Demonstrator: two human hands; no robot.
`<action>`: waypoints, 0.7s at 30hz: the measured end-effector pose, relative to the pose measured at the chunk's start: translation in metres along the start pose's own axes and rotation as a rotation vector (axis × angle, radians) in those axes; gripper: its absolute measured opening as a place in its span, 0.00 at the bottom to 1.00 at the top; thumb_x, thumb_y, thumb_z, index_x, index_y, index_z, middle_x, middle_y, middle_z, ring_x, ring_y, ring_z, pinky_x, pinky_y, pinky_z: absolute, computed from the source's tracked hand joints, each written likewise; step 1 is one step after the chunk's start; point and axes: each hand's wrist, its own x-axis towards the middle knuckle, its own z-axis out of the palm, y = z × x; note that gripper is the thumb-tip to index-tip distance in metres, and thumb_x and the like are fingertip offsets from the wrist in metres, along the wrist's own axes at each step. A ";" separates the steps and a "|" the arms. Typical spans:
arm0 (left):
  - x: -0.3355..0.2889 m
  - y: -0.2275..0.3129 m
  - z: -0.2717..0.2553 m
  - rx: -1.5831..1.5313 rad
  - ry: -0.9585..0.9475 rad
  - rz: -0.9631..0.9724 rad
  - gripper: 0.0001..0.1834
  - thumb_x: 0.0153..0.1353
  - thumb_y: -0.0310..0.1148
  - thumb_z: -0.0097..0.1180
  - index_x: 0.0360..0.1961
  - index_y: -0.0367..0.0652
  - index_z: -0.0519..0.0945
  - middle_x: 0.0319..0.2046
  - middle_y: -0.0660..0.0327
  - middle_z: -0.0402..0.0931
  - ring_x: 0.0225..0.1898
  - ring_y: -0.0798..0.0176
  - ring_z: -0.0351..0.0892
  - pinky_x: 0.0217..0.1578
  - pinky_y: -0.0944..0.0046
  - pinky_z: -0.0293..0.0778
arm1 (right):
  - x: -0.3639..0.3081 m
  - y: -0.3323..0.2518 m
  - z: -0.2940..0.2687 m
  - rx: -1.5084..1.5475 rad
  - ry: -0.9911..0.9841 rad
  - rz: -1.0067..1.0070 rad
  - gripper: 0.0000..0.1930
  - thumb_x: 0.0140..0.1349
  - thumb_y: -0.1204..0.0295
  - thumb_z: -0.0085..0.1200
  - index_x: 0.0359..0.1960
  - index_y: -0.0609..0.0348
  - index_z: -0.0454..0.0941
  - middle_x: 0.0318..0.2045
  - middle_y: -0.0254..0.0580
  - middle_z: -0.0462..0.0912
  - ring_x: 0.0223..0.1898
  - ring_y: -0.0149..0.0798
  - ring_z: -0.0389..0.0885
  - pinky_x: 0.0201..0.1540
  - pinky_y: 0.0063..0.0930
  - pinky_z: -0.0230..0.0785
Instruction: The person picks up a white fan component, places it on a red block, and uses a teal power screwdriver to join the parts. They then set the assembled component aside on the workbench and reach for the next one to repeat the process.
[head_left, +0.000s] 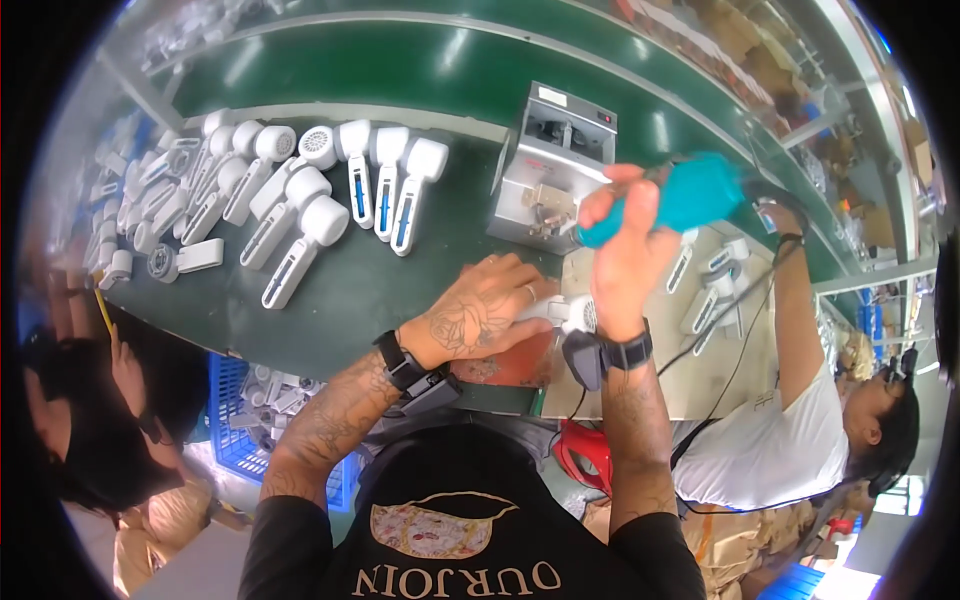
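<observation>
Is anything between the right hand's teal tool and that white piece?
Nothing visible stands between the teal tool and the white piece: the left hand leaves its round end uncovered, and the metal machine sits beyond.

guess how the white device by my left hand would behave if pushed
The white device is probably stiff: its shell looks like hard plastic. Its rounded head might make it pivot or roll, and the grille suggests a hollow, fairly light head.
</observation>
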 end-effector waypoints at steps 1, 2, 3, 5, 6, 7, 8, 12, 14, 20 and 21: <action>-0.003 -0.002 0.000 0.002 0.013 -0.004 0.24 0.58 0.43 0.64 0.54 0.47 0.80 0.47 0.61 0.77 0.50 0.54 0.74 0.52 0.51 0.71 | 0.007 0.007 0.006 -0.031 0.000 -0.010 0.21 0.74 0.55 0.48 0.42 0.65 0.74 0.22 0.35 0.73 0.25 0.31 0.74 0.28 0.25 0.64; -0.004 -0.002 -0.001 -0.007 0.026 0.010 0.24 0.58 0.42 0.64 0.55 0.47 0.79 0.48 0.61 0.77 0.50 0.54 0.74 0.53 0.51 0.70 | 0.012 0.014 0.011 -0.061 0.001 -0.020 0.19 0.75 0.58 0.48 0.41 0.65 0.74 0.23 0.36 0.74 0.25 0.30 0.75 0.28 0.24 0.64; -0.006 -0.003 0.000 -0.017 0.037 0.024 0.24 0.57 0.41 0.64 0.55 0.47 0.79 0.48 0.60 0.77 0.50 0.54 0.74 0.54 0.51 0.70 | 0.016 0.019 0.015 -0.061 -0.007 -0.024 0.19 0.75 0.58 0.48 0.41 0.65 0.74 0.23 0.36 0.74 0.25 0.30 0.75 0.28 0.24 0.64; -0.008 -0.003 0.002 -0.015 0.060 0.035 0.24 0.59 0.42 0.63 0.54 0.44 0.78 0.47 0.59 0.76 0.50 0.53 0.73 0.54 0.51 0.68 | 0.021 0.030 0.020 -0.078 -0.027 -0.107 0.17 0.74 0.59 0.50 0.39 0.65 0.74 0.22 0.35 0.75 0.24 0.30 0.75 0.27 0.25 0.65; -0.009 -0.004 0.003 -0.015 0.075 0.051 0.23 0.60 0.43 0.61 0.53 0.42 0.78 0.47 0.58 0.75 0.50 0.53 0.72 0.55 0.51 0.67 | 0.020 0.036 0.019 -0.078 -0.030 -0.107 0.17 0.74 0.59 0.50 0.39 0.65 0.74 0.22 0.35 0.75 0.24 0.30 0.75 0.27 0.25 0.65; -0.009 -0.004 0.003 -0.016 0.076 0.049 0.23 0.60 0.43 0.61 0.53 0.42 0.78 0.47 0.58 0.75 0.50 0.53 0.72 0.55 0.51 0.67 | 0.019 0.041 0.018 -0.073 -0.052 -0.115 0.17 0.74 0.60 0.50 0.38 0.64 0.74 0.22 0.35 0.75 0.23 0.30 0.75 0.27 0.24 0.65; -0.008 -0.004 0.003 -0.025 0.060 0.039 0.24 0.60 0.43 0.61 0.54 0.42 0.78 0.48 0.58 0.75 0.51 0.53 0.72 0.56 0.51 0.67 | 0.018 0.044 0.017 -0.069 -0.072 -0.123 0.16 0.74 0.60 0.51 0.38 0.64 0.74 0.21 0.35 0.75 0.23 0.30 0.75 0.26 0.24 0.65; -0.006 -0.005 0.005 -0.040 0.071 0.040 0.24 0.59 0.42 0.61 0.54 0.44 0.78 0.47 0.59 0.75 0.51 0.53 0.72 0.56 0.51 0.68 | 0.013 0.042 0.013 -0.031 -0.048 -0.083 0.16 0.74 0.60 0.50 0.37 0.62 0.74 0.21 0.34 0.75 0.22 0.30 0.75 0.25 0.23 0.65; -0.006 -0.005 0.003 -0.052 0.070 0.021 0.23 0.58 0.42 0.62 0.54 0.45 0.78 0.47 0.59 0.75 0.51 0.53 0.72 0.55 0.51 0.68 | 0.007 0.030 0.017 -0.075 -0.056 0.024 0.15 0.74 0.60 0.50 0.37 0.62 0.75 0.21 0.35 0.75 0.22 0.31 0.75 0.25 0.23 0.65; -0.005 -0.006 0.006 -0.030 0.091 -0.017 0.22 0.58 0.43 0.65 0.53 0.49 0.81 0.46 0.63 0.78 0.48 0.56 0.74 0.53 0.54 0.69 | -0.033 0.002 -0.021 -0.065 -0.015 0.079 0.18 0.73 0.58 0.51 0.42 0.66 0.73 0.21 0.37 0.73 0.23 0.32 0.73 0.25 0.25 0.65; -0.005 -0.005 0.006 -0.040 0.107 -0.009 0.22 0.58 0.43 0.65 0.53 0.49 0.81 0.46 0.63 0.78 0.48 0.56 0.74 0.52 0.55 0.69 | -0.035 0.000 -0.026 -0.075 -0.046 0.062 0.19 0.73 0.58 0.51 0.42 0.67 0.73 0.21 0.38 0.72 0.23 0.32 0.73 0.25 0.26 0.65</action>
